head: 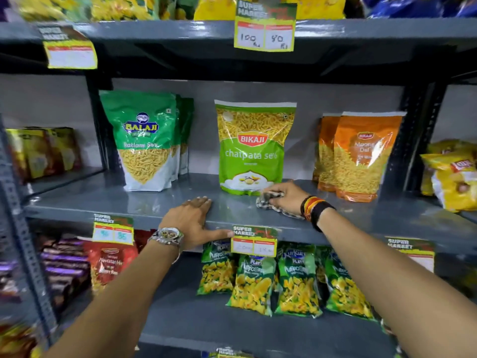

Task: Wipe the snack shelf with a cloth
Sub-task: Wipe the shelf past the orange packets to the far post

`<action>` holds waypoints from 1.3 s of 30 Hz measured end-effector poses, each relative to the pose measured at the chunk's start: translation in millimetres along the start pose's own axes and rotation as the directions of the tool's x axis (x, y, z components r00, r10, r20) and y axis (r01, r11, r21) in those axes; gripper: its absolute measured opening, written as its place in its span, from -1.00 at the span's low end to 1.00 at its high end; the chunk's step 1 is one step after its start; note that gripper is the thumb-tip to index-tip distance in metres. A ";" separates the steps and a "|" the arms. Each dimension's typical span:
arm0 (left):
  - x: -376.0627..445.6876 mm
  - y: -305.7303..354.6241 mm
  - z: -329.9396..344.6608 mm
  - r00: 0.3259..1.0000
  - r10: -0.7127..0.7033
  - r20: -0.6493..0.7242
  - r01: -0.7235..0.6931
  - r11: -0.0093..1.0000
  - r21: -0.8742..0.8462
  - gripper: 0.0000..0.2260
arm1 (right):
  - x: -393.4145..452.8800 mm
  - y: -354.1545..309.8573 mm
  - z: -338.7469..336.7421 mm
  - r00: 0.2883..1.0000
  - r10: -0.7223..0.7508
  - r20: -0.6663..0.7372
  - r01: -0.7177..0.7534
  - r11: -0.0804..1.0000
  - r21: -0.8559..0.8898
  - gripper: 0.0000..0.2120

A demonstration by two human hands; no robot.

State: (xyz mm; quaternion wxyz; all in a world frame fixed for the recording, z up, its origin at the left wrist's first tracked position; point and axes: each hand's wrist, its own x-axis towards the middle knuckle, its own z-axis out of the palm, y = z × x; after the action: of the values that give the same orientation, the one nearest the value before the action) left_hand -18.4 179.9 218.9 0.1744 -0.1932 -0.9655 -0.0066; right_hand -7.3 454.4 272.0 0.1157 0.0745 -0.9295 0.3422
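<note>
**Cloth pressed to the grey shelf beside the Bikaji pack**

The right hand lay on the grey snack shelf, its fingers closed around a checked cloth that was bunched up and touching the shelf surface. The cloth sat just in front of the lower right corner of the green Bikaji chatpata sev pack, which stood upright in the middle of the shelf. Dark and red-yellow bands circled the right wrist.

The left hand rested flat on the near edge of the same shelf, fingers spread and holding nothing, its thumb lying along the front lip next to a price tag. A wristwatch showed on the left wrist.

To the left stood the green Balaji Ratlami sev packs; to the far right, the orange Bikaji moong dal packs. Green puffcorn bags lay on the shelf below.
</note>
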 end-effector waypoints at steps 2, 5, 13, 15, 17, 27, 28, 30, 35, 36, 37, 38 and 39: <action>-0.5 -0.3 -0.2 1.000 0.004 0.003 -0.004 1.000 0.008 0.10 | -1.1 -2.5 13.6 1.000 -0.017 0.025 0.017 1.000 -0.002 -0.71; -2.2 -1.1 -4.1 1.000 0.006 0.004 -0.006 1.000 0.006 0.12 | -21.7 -26.1 26.2 0.982 -0.118 0.146 0.117 0.993 0.014 -0.70; -80.4 5.1 59.1 0.900 0.000 -0.437 -0.121 0.961 -0.249 -0.18 | -163.7 1.9 22.9 0.942 -0.235 0.238 0.212 0.970 0.118 -0.69; -115.6 11.5 100.5 0.896 0.000 -0.445 -0.155 0.938 -0.311 -0.25 | -184.1 41.6 43.8 0.947 -0.175 0.269 0.155 0.983 0.093 -0.67; -141.2 21.7 147.8 0.947 0.004 -0.322 -0.122 0.930 -0.347 -0.27 | -187.6 84.5 72.4 0.957 -0.070 0.280 0.055 0.997 0.059 -0.66; -146.7 94.9 287.6 0.963 0.038 0.268 0.038 0.962 -0.271 0.02 | -183.8 229.1 197.6 0.940 0.149 0.306 -0.034 0.936 -0.350 -0.34; -145.8 99.9 295.1 0.958 0.045 0.282 0.034 0.962 -0.272 0.04 | -193.8 235.3 205.2 0.947 0.144 0.287 -0.024 0.923 -0.384 -0.31; -146.8 107.5 306.0 0.949 0.061 0.311 0.032 0.958 -0.284 0.04 | -209.6 245.8 217.5 0.961 0.156 0.230 -0.034 0.887 -0.460 -0.29; -149.7 115.1 322.1 0.921 0.058 0.385 0.043 0.968 -0.248 -0.11 | -207.2 258.6 239.6 0.973 0.161 0.168 -0.054 0.858 -0.510 -0.23; -148.0 114.2 325.4 0.924 0.060 0.377 0.033 0.971 -0.236 -0.12 | -203.5 260.0 242.2 0.972 0.162 0.168 -0.055 0.859 -0.509 -0.23; -146.3 113.5 324.4 0.924 0.062 0.378 0.026 0.974 -0.223 -0.13 | -200.2 261.4 244.0 0.969 0.176 0.176 -0.060 0.852 -0.520 -0.23; -145.4 111.8 326.5 0.922 0.073 0.379 0.010 0.977 -0.213 -0.13 | -198.3 262.4 245.0 0.963 0.188 0.194 -0.059 0.845 -0.531 -0.23; -144.7 109.7 324.3 0.911 0.074 0.406 0.008 0.980 -0.198 -0.14 | -196.6 262.4 245.1 0.952 0.210 0.221 -0.060 0.839 -0.541 -0.23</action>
State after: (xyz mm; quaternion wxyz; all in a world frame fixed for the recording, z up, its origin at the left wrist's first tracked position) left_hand 39.5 253.7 -140.7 -0.0522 -0.2229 -0.9717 -0.0575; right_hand 84.4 503.9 -123.8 -0.0214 0.0197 -0.9973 0.0673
